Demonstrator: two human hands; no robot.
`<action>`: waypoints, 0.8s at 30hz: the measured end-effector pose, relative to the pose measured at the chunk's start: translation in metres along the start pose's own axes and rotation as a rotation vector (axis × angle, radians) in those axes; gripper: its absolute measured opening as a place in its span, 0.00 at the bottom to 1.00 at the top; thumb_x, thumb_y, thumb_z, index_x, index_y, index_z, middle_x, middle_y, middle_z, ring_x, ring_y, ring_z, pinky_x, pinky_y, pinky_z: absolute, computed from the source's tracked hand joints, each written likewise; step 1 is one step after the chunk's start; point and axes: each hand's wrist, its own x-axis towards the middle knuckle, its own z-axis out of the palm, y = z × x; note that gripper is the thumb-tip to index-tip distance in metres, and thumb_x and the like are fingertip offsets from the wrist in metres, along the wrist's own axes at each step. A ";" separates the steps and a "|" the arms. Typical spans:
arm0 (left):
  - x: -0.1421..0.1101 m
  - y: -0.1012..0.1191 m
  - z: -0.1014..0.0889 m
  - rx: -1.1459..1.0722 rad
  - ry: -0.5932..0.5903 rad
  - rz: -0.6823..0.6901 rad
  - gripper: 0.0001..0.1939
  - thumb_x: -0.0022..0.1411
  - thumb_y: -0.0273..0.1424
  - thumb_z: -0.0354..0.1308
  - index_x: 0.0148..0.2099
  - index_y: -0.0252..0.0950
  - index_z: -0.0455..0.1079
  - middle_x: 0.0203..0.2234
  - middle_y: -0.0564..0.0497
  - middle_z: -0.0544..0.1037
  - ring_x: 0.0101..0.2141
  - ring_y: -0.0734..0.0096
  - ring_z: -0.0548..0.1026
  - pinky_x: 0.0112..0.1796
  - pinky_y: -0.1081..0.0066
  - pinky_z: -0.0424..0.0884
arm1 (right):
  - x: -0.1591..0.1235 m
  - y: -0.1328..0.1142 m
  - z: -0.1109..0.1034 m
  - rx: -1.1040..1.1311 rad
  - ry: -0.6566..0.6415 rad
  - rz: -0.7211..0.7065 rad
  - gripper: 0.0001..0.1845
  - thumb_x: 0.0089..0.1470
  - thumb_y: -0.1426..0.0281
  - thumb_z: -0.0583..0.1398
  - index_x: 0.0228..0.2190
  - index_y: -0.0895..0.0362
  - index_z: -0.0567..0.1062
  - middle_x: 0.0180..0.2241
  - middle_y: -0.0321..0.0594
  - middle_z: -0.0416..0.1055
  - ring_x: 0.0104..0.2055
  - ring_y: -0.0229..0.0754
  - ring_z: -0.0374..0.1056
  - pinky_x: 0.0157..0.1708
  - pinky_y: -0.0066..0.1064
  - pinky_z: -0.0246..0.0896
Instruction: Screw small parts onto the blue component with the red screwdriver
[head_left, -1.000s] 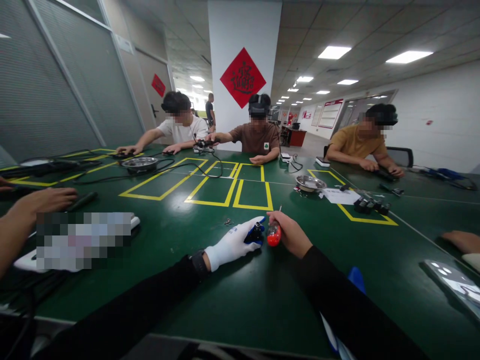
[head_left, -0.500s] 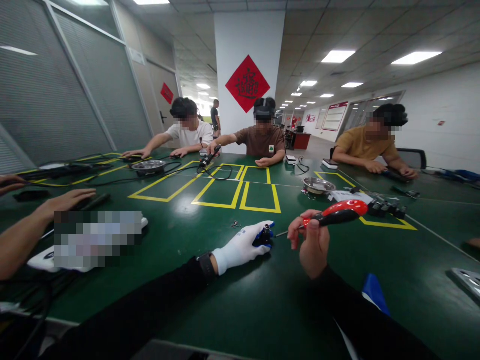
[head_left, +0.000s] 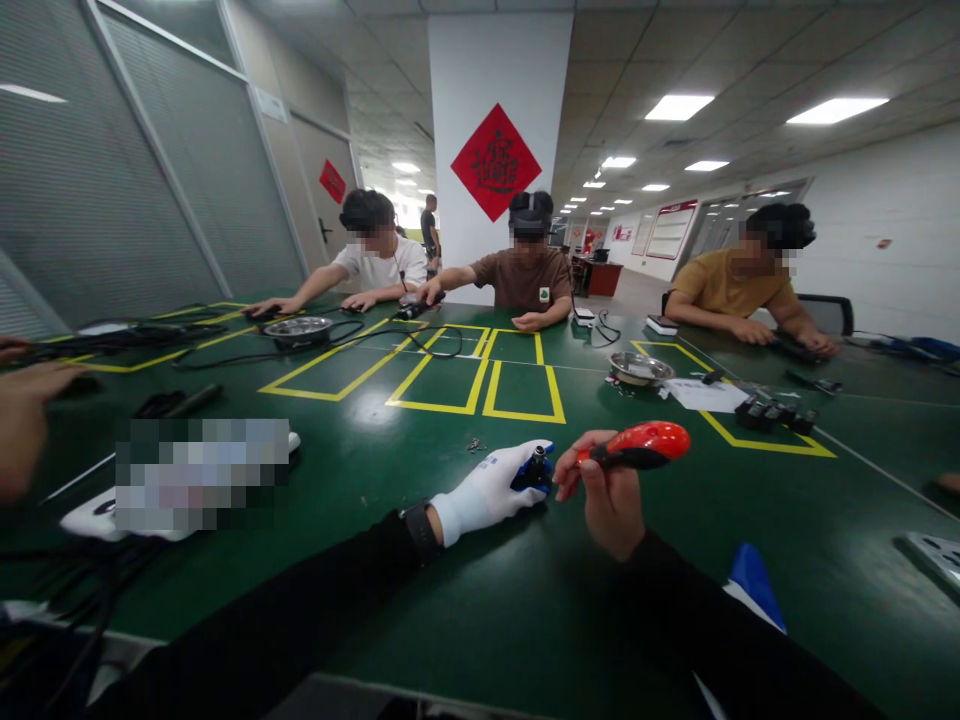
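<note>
My left hand, in a white glove with blue palm and fingertips, is closed around a small dark part with a shiny round top. Its exact kind is not clear. My bare right hand grips a screwdriver with a red and black handle, held nearly level. The handle points away to the right, and its tip side is at the dark part, though my fingers hide the shaft. Several tiny screws lie on the green table just beyond my left hand.
A metal bowl, a white paper and black blocks lie at the right. Another bowl stands far left. A white device is nearer left. A blue and white glove lies by my right sleeve. Co-workers sit around the table.
The screwdriver has swung from pointing away from me to lying nearly level, its tip side toward the part in my left hand. Since half a second ago my right hand has moved left, closer to it.
</note>
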 end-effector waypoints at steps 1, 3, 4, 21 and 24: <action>0.000 0.000 0.000 0.001 0.000 -0.001 0.30 0.56 0.31 0.59 0.61 0.38 0.59 0.52 0.45 0.71 0.51 0.60 0.70 0.54 0.62 0.64 | -0.001 0.001 0.000 -0.006 -0.009 -0.005 0.08 0.61 0.62 0.52 0.38 0.53 0.61 0.25 0.32 0.70 0.19 0.34 0.66 0.18 0.27 0.58; 0.000 0.000 0.000 -0.001 -0.004 -0.005 0.30 0.56 0.31 0.59 0.61 0.38 0.60 0.52 0.45 0.72 0.51 0.60 0.70 0.54 0.62 0.64 | -0.002 0.003 0.000 -0.007 -0.013 -0.024 0.08 0.61 0.62 0.52 0.38 0.53 0.61 0.25 0.32 0.70 0.19 0.34 0.66 0.18 0.27 0.59; 0.000 0.000 0.000 -0.002 -0.005 -0.005 0.30 0.56 0.31 0.59 0.61 0.38 0.60 0.52 0.45 0.72 0.51 0.60 0.70 0.54 0.62 0.64 | -0.003 0.003 -0.001 -0.004 -0.010 -0.033 0.08 0.61 0.63 0.52 0.38 0.53 0.61 0.25 0.32 0.70 0.19 0.34 0.66 0.18 0.27 0.59; -0.001 0.011 0.001 -0.053 0.006 -0.176 0.21 0.60 0.36 0.54 0.55 0.37 0.66 0.42 0.48 0.78 0.40 0.62 0.75 0.45 0.65 0.69 | 0.004 -0.002 0.001 0.004 0.069 0.069 0.12 0.61 0.62 0.51 0.45 0.53 0.60 0.25 0.31 0.70 0.17 0.35 0.65 0.19 0.29 0.60; -0.001 0.015 0.000 -0.040 0.020 -0.183 0.21 0.59 0.36 0.55 0.54 0.37 0.67 0.42 0.48 0.77 0.40 0.61 0.74 0.44 0.65 0.69 | 0.007 -0.005 0.001 0.019 0.080 0.087 0.16 0.61 0.63 0.50 0.49 0.52 0.60 0.29 0.33 0.70 0.19 0.35 0.66 0.20 0.30 0.61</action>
